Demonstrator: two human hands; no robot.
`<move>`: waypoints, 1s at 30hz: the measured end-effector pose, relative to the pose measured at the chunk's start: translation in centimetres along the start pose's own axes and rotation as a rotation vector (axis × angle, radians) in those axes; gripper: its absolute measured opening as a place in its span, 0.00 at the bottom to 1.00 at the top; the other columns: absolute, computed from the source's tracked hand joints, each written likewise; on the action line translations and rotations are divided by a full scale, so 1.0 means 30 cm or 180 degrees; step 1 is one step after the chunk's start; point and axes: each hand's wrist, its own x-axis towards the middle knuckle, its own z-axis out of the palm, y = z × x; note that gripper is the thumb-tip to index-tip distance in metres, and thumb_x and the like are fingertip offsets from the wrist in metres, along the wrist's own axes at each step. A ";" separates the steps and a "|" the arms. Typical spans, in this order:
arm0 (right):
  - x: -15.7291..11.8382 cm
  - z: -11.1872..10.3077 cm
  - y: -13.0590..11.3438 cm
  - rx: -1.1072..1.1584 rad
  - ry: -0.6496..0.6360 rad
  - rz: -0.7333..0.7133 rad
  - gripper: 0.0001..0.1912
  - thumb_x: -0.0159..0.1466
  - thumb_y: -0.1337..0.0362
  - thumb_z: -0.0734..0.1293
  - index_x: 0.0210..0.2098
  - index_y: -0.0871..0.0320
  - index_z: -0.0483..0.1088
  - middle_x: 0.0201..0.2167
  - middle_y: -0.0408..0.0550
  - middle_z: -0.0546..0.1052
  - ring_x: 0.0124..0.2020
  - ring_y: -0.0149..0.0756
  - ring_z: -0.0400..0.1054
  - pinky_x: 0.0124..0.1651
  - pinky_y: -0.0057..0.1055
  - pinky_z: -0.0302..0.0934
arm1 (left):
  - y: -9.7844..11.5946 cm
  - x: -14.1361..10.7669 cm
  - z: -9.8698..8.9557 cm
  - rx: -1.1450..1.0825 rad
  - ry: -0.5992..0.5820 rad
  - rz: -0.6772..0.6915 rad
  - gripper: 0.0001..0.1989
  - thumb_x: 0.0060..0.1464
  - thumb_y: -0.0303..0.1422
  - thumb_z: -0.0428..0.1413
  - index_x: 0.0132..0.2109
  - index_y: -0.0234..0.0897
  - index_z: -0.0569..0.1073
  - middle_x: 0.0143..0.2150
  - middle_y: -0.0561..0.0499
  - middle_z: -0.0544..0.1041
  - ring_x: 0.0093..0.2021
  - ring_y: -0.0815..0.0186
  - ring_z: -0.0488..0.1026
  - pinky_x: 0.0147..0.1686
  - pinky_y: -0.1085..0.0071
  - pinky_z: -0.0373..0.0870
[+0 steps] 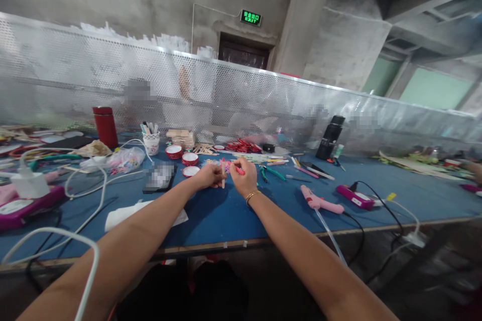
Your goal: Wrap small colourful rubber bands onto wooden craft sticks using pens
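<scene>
In the head view, my left hand (211,176) is closed on a flat wooden craft stick (223,182), held upright above the blue table. My right hand (245,176), with a bracelet at the wrist, is closed round a pinkish-red pen (239,171). The pen's tip is by the stick; whether they touch I cannot tell. Behind both hands lies a spread of small pink and blue pieces, too small to make out. A round red-rimmed lid (191,171) is just left of my left hand. Green-handled pliers (276,174) lie right of my right hand.
A pink glue gun (320,202) and a purple power strip (354,197) lie on the right, with trailing cords. Left are a phone (160,177), a white roll (126,214), white cables, a cup of pens (151,142) and a red flask (105,128). A perforated metal screen (233,95) stands behind.
</scene>
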 end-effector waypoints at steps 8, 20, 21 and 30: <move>-0.003 0.006 -0.006 0.0134 -0.0170 -0.0124 0.05 0.60 0.65 0.62 0.28 0.55 0.67 0.25 0.42 0.74 0.29 0.34 0.66 0.39 0.30 0.57 | -0.004 0.004 -0.002 -0.0054 -0.0007 -0.0022 0.16 0.43 0.35 0.65 0.25 0.34 0.65 0.18 0.55 0.73 0.19 0.73 0.70 0.20 0.80 0.64; -0.004 0.008 -0.002 0.0105 -0.0190 -0.0126 0.05 0.60 0.64 0.63 0.28 0.55 0.67 0.25 0.42 0.74 0.29 0.33 0.66 0.38 0.29 0.56 | 0.001 0.001 0.002 -0.0030 0.0004 -0.0025 0.14 0.46 0.33 0.63 0.26 0.34 0.65 0.18 0.55 0.73 0.19 0.74 0.69 0.20 0.80 0.64; -0.004 0.007 -0.002 0.0069 -0.0175 -0.0107 0.05 0.60 0.65 0.63 0.27 0.55 0.67 0.24 0.42 0.73 0.28 0.33 0.66 0.37 0.29 0.56 | 0.002 -0.001 0.003 -0.0024 0.0007 -0.0023 0.14 0.46 0.33 0.63 0.25 0.34 0.65 0.18 0.56 0.73 0.19 0.74 0.69 0.20 0.80 0.64; -0.001 0.003 -0.002 -0.0002 -0.0091 -0.0074 0.06 0.60 0.64 0.62 0.27 0.55 0.66 0.23 0.42 0.73 0.28 0.33 0.66 0.36 0.29 0.55 | 0.001 -0.004 0.002 0.0053 0.0043 -0.0020 0.14 0.46 0.33 0.63 0.25 0.34 0.65 0.19 0.56 0.73 0.20 0.73 0.70 0.21 0.79 0.65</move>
